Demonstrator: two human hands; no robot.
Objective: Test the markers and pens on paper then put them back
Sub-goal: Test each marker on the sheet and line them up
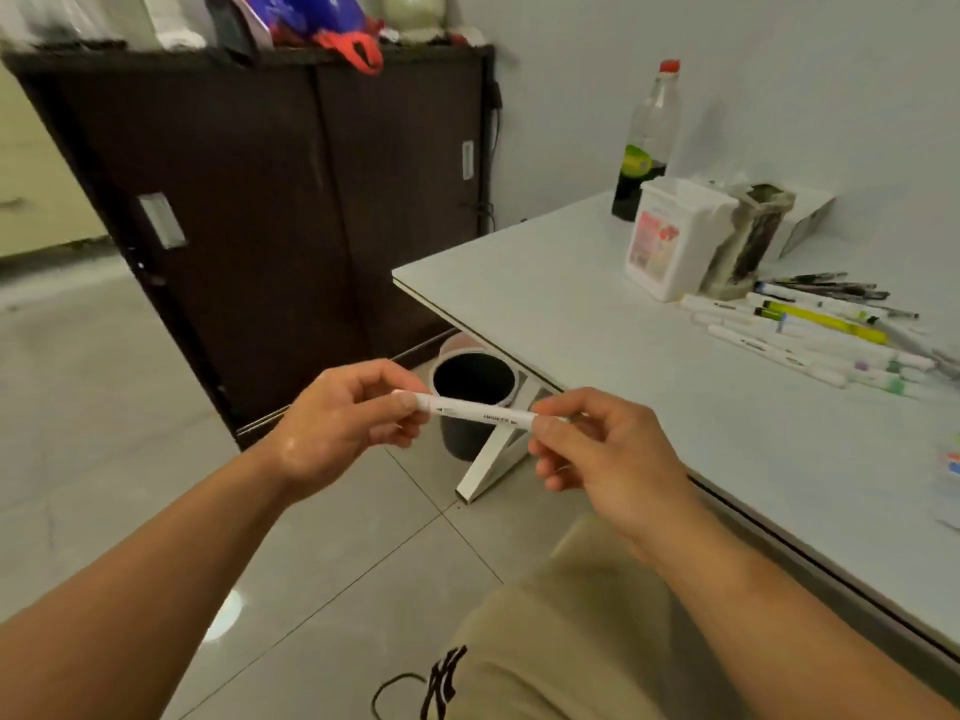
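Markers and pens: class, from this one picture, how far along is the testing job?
Done: nothing confirmable; no test marks clearly show. In hand: the left hand and right hand each pinch one end of a white marker, held off the table. Left: the loose markers and pens lying beside the white box are not yet put back.

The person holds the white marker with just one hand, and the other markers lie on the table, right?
No, the head view shows both hands on the white marker: left hand at one end, right hand at the other. The other markers do lie on the table.
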